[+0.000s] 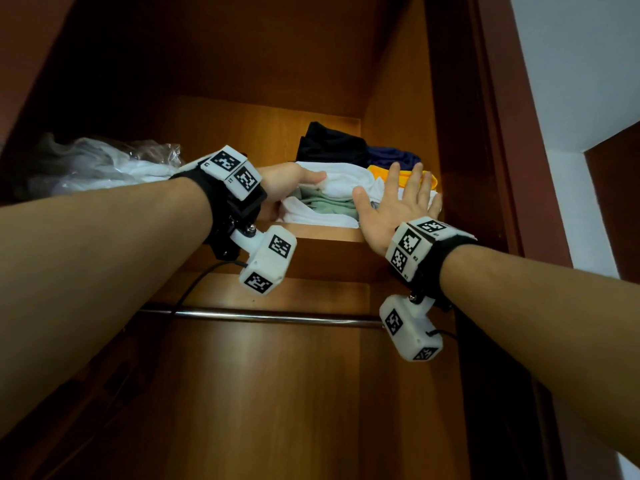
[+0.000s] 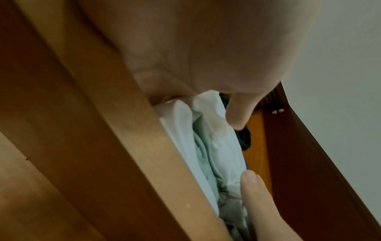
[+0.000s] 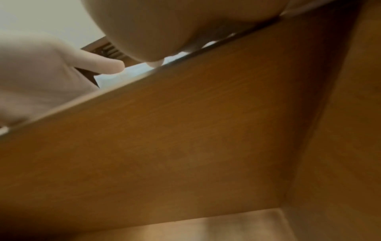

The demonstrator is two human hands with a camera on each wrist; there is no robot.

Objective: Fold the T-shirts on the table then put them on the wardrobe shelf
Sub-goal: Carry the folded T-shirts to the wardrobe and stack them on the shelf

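A folded stack of T-shirts [image 1: 332,202], white over pale green over white, lies at the front of the wardrobe shelf [image 1: 322,233]. My left hand [image 1: 304,183] holds the stack's left side, thumb [image 2: 237,117] on the top white shirt [image 2: 224,146]; its fingers are hidden under the cloth. My right hand [image 1: 398,199] lies flat on the stack's right front, fingers spread. In the right wrist view, its palm [image 3: 175,24] sits above the shelf board [image 3: 185,130], with a sliver of white cloth [image 3: 123,73] showing.
Behind the stack lie a black garment [image 1: 329,143], a navy one [image 1: 391,155] and a yellow one [image 1: 381,171]. A clear plastic bag [image 1: 104,161] with white cloth fills the shelf's left. A metal hanging rail [image 1: 259,315] runs below. The wardrobe side wall [image 1: 398,98] stands close on the right.
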